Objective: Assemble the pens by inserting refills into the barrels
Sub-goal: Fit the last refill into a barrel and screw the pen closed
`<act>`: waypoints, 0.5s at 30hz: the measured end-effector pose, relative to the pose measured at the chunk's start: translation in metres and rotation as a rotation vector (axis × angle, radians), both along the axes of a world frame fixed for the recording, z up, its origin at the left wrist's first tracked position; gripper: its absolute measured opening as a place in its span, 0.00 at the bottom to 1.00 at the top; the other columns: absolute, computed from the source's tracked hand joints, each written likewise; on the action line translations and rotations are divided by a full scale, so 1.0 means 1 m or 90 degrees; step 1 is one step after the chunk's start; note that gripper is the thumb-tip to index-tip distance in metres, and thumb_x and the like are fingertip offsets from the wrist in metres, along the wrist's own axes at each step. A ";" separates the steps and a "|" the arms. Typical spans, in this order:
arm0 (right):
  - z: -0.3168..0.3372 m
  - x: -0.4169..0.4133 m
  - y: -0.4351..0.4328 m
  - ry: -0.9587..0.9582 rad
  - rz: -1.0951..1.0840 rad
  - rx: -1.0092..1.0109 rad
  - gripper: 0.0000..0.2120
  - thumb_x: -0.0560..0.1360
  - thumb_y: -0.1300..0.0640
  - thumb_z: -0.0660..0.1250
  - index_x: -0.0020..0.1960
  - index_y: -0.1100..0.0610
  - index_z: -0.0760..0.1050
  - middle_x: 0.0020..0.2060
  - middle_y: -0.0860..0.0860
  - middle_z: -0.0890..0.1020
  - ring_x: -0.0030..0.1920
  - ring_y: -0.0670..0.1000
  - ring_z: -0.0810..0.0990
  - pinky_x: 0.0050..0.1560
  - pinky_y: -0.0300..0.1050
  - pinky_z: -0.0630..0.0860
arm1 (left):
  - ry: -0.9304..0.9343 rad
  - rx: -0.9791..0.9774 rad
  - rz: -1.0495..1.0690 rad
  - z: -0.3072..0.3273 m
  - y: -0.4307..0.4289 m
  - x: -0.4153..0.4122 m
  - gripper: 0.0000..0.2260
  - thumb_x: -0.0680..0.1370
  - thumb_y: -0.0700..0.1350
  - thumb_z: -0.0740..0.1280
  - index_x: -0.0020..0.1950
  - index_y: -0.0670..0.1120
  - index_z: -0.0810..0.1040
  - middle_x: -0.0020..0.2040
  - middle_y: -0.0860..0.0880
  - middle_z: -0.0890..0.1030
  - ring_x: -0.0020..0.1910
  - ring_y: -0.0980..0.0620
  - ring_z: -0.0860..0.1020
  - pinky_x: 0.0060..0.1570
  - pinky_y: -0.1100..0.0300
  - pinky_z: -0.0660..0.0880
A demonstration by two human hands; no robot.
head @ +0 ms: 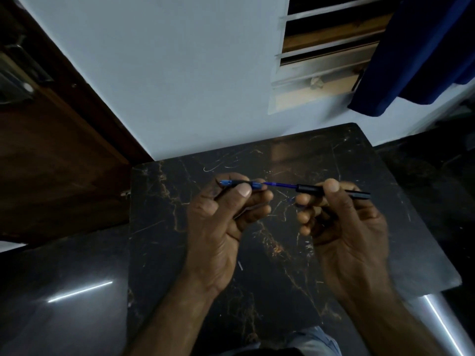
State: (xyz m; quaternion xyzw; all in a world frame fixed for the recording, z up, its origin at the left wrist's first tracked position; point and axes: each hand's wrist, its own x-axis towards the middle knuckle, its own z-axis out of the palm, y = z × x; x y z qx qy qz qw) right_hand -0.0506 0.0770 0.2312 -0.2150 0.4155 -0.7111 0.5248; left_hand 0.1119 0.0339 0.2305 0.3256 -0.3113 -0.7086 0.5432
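Above the middle of a dark marble table, both hands hold parts of one pen. My left hand pinches the front section, black with blue ends, between thumb and fingers. A thin blue refill runs from that piece to the right, into the open end of a black barrel. My right hand grips this barrel, whose far end sticks out past the fingers on the right. The refill is partly inside the barrel; a short stretch shows between the two hands.
The table stands against a pale wall, with a brown wooden door on the left. A louvred window and a blue curtain are at the upper right. Glossy dark floor surrounds the table.
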 end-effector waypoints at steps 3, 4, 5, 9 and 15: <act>-0.001 -0.011 0.004 -0.003 0.010 -0.005 0.06 0.80 0.59 0.66 0.47 0.60 0.78 0.39 0.60 0.85 0.32 0.54 0.83 0.29 0.44 0.79 | -0.017 0.001 0.012 0.000 0.005 -0.010 0.06 0.77 0.39 0.73 0.50 0.48 0.87 0.48 0.43 0.88 0.48 0.47 0.89 0.45 0.59 0.85; -0.002 -0.015 0.005 -0.006 0.012 -0.006 0.06 0.80 0.59 0.66 0.48 0.61 0.78 0.39 0.60 0.85 0.32 0.54 0.83 0.29 0.44 0.79 | -0.022 0.002 0.012 0.000 0.006 -0.014 0.06 0.77 0.39 0.74 0.50 0.49 0.87 0.48 0.43 0.88 0.48 0.48 0.89 0.45 0.59 0.85; -0.003 -0.019 0.007 -0.008 0.012 -0.008 0.06 0.80 0.59 0.66 0.48 0.61 0.77 0.39 0.60 0.85 0.32 0.54 0.83 0.29 0.44 0.79 | -0.023 0.003 0.013 0.000 0.008 -0.018 0.06 0.77 0.40 0.74 0.50 0.49 0.87 0.48 0.43 0.88 0.48 0.48 0.89 0.45 0.59 0.85; -0.005 -0.035 0.012 -0.006 0.006 -0.013 0.06 0.80 0.59 0.66 0.48 0.61 0.79 0.39 0.61 0.85 0.31 0.54 0.83 0.28 0.43 0.79 | -0.014 0.019 0.028 -0.001 0.015 -0.035 0.06 0.76 0.44 0.73 0.51 0.48 0.87 0.48 0.44 0.88 0.48 0.48 0.89 0.45 0.59 0.84; -0.008 -0.064 0.018 -0.014 0.021 -0.026 0.06 0.79 0.57 0.68 0.49 0.60 0.79 0.39 0.60 0.86 0.31 0.54 0.83 0.28 0.43 0.78 | 0.008 0.054 0.049 0.000 0.028 -0.066 0.06 0.74 0.45 0.74 0.49 0.48 0.87 0.47 0.43 0.88 0.47 0.49 0.89 0.43 0.60 0.84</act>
